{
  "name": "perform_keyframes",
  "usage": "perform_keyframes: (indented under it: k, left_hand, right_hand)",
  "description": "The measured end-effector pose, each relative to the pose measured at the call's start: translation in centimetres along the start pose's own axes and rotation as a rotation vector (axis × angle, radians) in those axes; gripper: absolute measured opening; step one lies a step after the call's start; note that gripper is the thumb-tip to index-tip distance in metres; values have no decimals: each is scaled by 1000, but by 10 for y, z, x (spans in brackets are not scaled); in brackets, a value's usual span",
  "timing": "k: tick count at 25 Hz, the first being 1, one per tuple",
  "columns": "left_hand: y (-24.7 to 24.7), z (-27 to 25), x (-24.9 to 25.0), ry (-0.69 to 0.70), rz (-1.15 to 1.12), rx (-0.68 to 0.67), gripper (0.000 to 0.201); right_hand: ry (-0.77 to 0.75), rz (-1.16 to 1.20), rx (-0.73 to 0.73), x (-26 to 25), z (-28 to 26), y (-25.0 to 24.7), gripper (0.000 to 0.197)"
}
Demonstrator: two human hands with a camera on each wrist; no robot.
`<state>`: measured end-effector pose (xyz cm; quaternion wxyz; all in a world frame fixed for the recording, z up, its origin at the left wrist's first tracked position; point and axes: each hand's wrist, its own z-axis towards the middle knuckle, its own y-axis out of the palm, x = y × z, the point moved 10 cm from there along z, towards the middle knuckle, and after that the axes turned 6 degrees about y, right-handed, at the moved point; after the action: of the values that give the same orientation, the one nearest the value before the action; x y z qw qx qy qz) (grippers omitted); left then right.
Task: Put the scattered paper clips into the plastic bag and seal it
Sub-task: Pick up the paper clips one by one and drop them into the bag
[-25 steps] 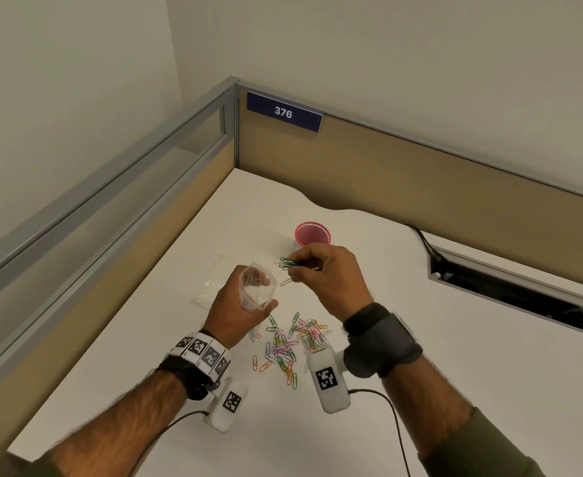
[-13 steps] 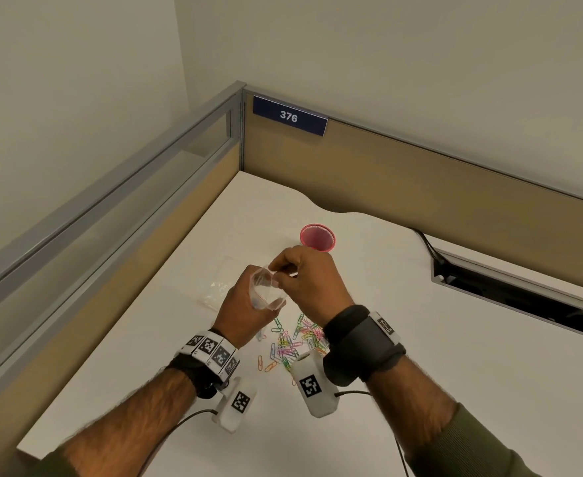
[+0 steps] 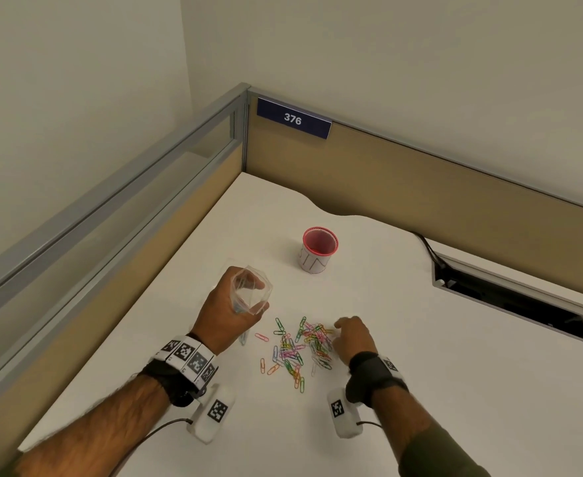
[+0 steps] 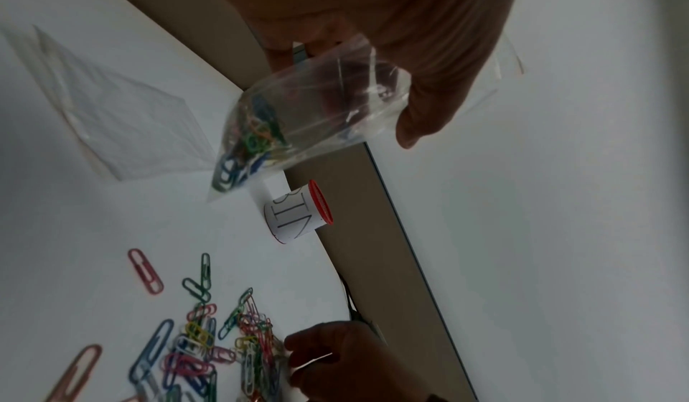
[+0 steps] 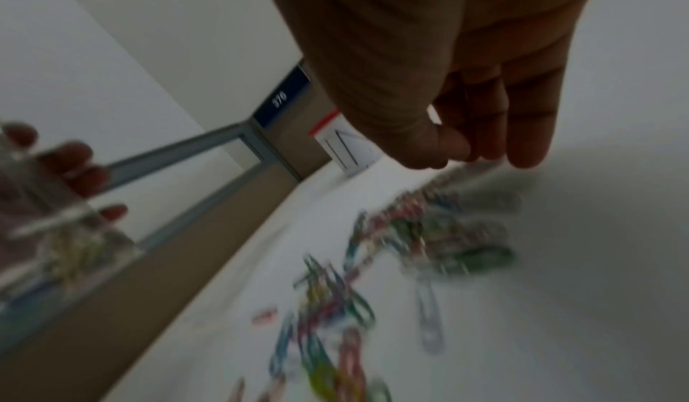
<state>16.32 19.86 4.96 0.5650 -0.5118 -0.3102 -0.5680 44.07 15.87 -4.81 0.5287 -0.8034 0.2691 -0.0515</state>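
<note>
Bag (image 3: 250, 293) in L grip (image 3: 226, 309); R grip (image 3: 353, 335) loose over blurred clips (image 3: 303, 349).

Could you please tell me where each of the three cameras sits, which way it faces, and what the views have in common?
Head: worn on the head, looking forward and down at the desk; both forearms, left hand and right hand show.
Left wrist: looks along the left hand at the plastic bag it holds; palm and fingers show.
Right wrist: looks along the right hand at the blurred paper clips.
Shared: all three show the clips, the bag and the red-rimmed cup.
</note>
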Motion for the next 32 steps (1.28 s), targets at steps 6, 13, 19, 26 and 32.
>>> perform_keyframes:
  k: [6,13,19,26,32]
  left_hand:
    - [-5,-3,0,-13,5,-2,42]
    - [5,-4,0,-13,21,1,44]
    - [12,-6,-1,-6,36,-5,45]
    - [6,-4,-7,-32,58,10,45]
    - [12,-2,-8,-33,41,-14,44]
  right_hand:
    - [-88,124,25,-21,-15,23,31]
    - [-76,-87,-60,-4,-36,39,60]
    - [-140,-23,67,-34,-21,33,26]
    - [-275,-103,-38,-53,-11,34,47]
    - [-371,-188,80,-66,-16,37,20]
